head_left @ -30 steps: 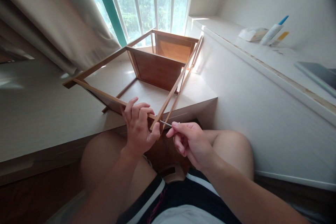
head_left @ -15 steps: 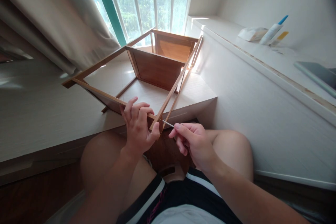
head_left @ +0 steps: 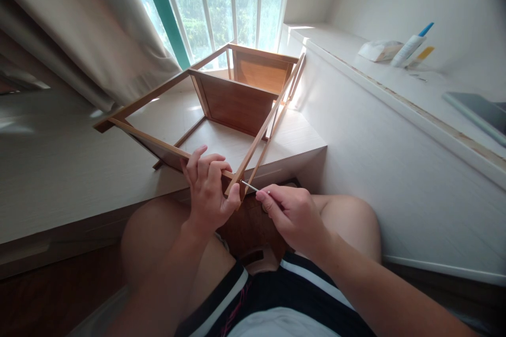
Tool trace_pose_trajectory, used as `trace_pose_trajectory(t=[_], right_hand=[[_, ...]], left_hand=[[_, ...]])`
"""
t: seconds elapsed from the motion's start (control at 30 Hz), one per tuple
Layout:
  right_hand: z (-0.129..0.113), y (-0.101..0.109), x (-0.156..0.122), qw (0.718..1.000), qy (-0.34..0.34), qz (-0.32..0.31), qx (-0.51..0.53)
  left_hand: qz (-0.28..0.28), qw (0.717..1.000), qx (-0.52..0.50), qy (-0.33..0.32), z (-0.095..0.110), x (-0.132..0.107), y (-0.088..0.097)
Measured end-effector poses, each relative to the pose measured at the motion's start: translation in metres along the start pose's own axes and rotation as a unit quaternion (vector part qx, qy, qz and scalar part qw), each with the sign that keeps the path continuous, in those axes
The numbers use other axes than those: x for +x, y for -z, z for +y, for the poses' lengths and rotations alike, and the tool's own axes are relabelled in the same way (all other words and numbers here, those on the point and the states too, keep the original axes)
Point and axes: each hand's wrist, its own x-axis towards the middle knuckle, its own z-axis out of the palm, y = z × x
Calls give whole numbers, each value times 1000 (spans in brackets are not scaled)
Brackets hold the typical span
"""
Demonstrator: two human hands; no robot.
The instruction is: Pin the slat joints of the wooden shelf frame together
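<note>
A brown wooden shelf frame (head_left: 237,100) lies on its side on a pale low platform (head_left: 59,168), its near corner over my knees. My left hand (head_left: 209,195) is closed around that near corner, fingers over the top rail and thumb on the joint. My right hand (head_left: 290,213) pinches a thin metal hex key (head_left: 250,187), whose tip sits at the corner joint beside my left thumb.
A beige curtain (head_left: 90,26) hangs at the left before a barred window (head_left: 229,0). A white ledge on the right carries tubes (head_left: 411,45) and a packet (head_left: 377,50). A grey flat device (head_left: 478,113) lies farther right. My bare knees sit below the frame.
My right hand has turned the hex key slightly at the corner joint, shifting a little up and back. My left hand and the frame have stayed still.
</note>
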Motion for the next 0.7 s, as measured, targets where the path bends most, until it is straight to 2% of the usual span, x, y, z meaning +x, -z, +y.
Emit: trace_pose_trajectory(t=[0.7], right_hand=[[11, -1, 0, 992, 95, 15, -88]], left_hand=[[3, 1000, -1, 3, 0, -1, -1]])
